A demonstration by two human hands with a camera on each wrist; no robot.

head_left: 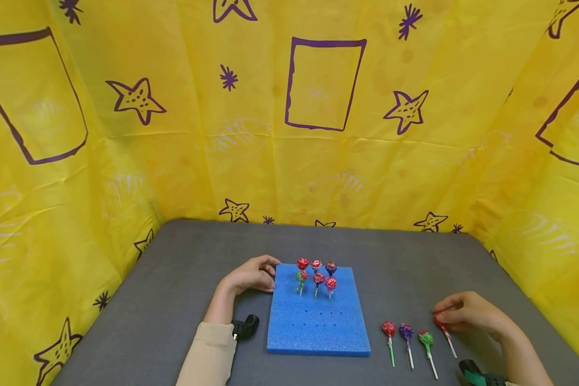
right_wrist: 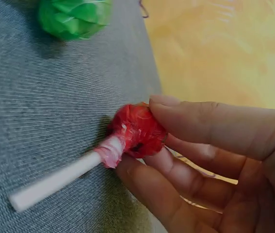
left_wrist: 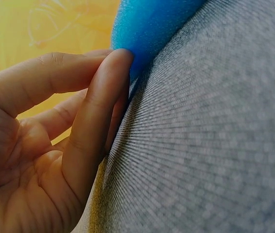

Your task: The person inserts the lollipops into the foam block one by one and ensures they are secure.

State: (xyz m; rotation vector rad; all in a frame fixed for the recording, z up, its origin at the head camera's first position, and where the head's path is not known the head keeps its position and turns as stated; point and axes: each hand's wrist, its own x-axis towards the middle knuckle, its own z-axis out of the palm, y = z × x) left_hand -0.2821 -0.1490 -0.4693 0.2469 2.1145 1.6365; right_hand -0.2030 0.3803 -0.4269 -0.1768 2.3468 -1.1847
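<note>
The red lollipop point(right_wrist: 139, 127), near the green lollipop point(head_left: 425, 339) on the counter point(head_left: 405, 268), should handle light, hard and slick-wrapped; my right fingers point(right_wrist: 190, 119) pinch its head, a sensible hold. My left fingers point(left_wrist: 105, 80) touch the blue board point(head_left: 318, 339); whether pinching, I can't tell.

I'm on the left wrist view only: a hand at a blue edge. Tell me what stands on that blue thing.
Observer: Six wrapped lollipops stand in the blue foam block, in two rows of three.
Operator: Now report the right hand.
Observer: The right hand pinches a white-sticked red lollipop by its wrapped head.
Operator: Say what lies between that hand and the block.
Observer: A green-sticked red lollipop, a purple lollipop and a green lollipop.
</note>
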